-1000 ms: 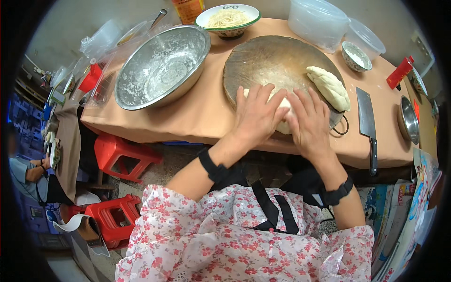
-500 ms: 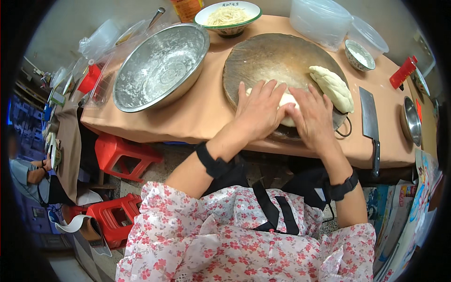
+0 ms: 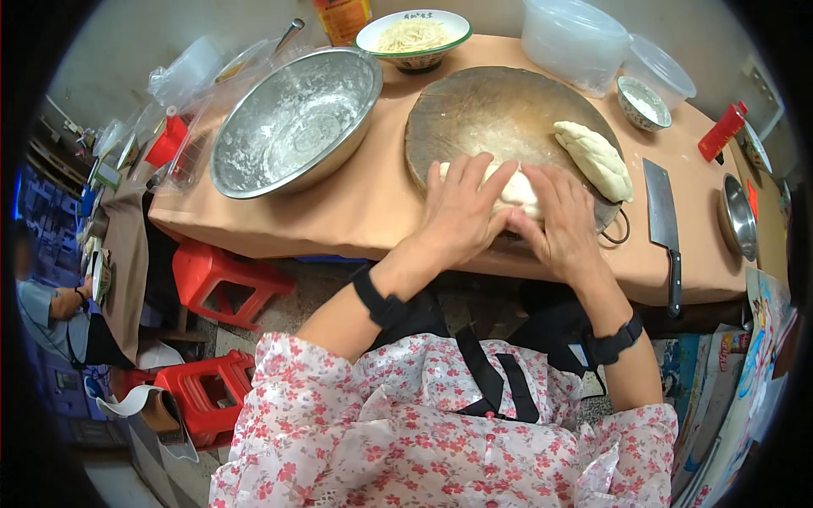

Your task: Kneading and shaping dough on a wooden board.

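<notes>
On the round wooden chopping board (image 3: 500,102), a pale lump of dough (image 3: 518,195) lies at the near edge, largely covered by my hands. My left hand (image 3: 464,207) curves over its left side, fingers pointing away from me. From the right, my right hand (image 3: 563,218) cups the same lump, the two thumbs meeting at its near side. A second, longer piece of dough (image 3: 594,161) with a ridged surface rests on the board's right part, apart from my hands.
A cleaver (image 3: 664,212) lies right of the board. Left stands a floury metal bowl (image 3: 296,123); behind are a bowl of pale shreds (image 3: 415,63), a plastic tub (image 3: 576,46) and a small bowl of white powder (image 3: 644,103). Red stools (image 3: 220,279) stand below; another person (image 3: 55,313) sits far left.
My hands have drawn slightly back toward me over the lump, and my left fingers are more bent. More of the dough shows between them. The second dough piece stays on the board.
</notes>
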A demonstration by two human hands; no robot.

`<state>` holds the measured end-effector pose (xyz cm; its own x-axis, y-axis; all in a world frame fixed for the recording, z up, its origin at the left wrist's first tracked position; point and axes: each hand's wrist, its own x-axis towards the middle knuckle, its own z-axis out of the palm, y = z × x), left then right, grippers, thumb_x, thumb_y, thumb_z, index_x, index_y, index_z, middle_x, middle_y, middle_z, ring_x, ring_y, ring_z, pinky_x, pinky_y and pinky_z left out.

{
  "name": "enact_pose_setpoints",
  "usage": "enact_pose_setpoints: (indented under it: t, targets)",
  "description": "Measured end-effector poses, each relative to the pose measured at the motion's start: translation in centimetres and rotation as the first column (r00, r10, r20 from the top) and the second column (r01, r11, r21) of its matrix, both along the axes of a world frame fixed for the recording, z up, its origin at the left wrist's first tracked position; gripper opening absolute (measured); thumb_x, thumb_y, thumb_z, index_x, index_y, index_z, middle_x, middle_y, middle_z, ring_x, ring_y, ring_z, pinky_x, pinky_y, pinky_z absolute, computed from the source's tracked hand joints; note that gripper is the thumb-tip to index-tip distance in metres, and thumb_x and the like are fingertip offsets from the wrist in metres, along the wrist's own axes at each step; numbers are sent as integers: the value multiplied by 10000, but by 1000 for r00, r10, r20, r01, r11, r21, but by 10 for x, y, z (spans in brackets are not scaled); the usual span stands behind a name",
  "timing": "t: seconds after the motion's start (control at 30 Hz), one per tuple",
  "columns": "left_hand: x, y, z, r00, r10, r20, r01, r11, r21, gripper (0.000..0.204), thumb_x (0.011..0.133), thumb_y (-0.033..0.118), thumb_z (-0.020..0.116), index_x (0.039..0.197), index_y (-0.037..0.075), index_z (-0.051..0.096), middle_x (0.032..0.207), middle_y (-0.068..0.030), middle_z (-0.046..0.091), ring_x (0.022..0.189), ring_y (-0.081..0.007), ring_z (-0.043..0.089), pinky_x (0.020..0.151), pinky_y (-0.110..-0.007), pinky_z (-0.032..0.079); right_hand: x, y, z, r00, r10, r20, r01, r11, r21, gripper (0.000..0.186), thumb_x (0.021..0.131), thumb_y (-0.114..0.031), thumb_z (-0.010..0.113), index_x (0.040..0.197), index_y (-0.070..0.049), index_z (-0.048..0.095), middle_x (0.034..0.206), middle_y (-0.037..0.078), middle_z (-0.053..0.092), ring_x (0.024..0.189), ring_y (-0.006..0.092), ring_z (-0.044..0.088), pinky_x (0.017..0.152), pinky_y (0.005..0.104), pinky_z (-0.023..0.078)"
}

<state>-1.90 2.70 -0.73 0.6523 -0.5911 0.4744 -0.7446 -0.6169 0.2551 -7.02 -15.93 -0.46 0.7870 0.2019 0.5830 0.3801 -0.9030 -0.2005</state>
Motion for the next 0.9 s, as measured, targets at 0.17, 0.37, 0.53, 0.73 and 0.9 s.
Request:
enact_pose_setpoints:
  t: [0.17, 0.37, 0.53, 0.73, 0.9]
  targets:
    - [-23, 16, -6, 991, -69, 115, 75, 996, -49, 881, 672, 277, 824, 1451, 170, 427, 1366, -135, 430, 1249, -342, 426, 1000, -502, 354, -32, 0, 2, 999, 34, 43, -31, 997, -64, 788, 740, -456, 762, 1393, -120, 475, 1310, 113, 497, 1172, 331, 488, 953, 459, 372]
    - [-14, 23, -1, 993, -94, 77, 103, 987, -121, 813, 584, 134, 846, 1341, 186, 556, 1278, -82, 534, 1144, -300, 524, 948, -423, 426, -38, 1, 9, 998, -16, -61, 12, 997, -77, 846, 605, -188, 861, 1369, -146, 500, 1294, 101, 521, 1129, 302, 530, 896, 405, 422]
    - [-8, 37, 26, 949, -267, -166, 232, 951, -202, 587, 698, 141, 811, 1252, 132, 617, 1133, -101, 639, 1066, -303, 583, 920, -397, 465, -39, -3, 31, 954, 201, -221, -126, 942, 311, 673, 702, -186, 816, 1308, -115, 534, 1197, 147, 607, 1079, 342, 596, 881, 413, 490]
    - [0, 28, 25, 989, -116, -91, 95, 973, -212, 400, 828, 164, 707, 1215, 102, 632, 1152, -132, 622, 1096, -324, 576, 945, -420, 452, -23, -10, 31, 974, -10, -228, 49, 985, 167, 538, 821, -264, 734, 1301, -100, 554, 1233, 154, 596, 1123, 339, 577, 901, 429, 460]
    - [-34, 7, -2, 988, -45, 150, 53, 997, -48, 712, 779, 285, 733, 1400, 56, 469, 1449, -141, 443, 1366, -357, 378, 1080, -604, 255, -27, 11, 15, 1000, -4, -14, 3, 997, -76, 590, 812, -234, 716, 1343, -70, 516, 1344, 123, 536, 1223, 308, 510, 954, 445, 392]
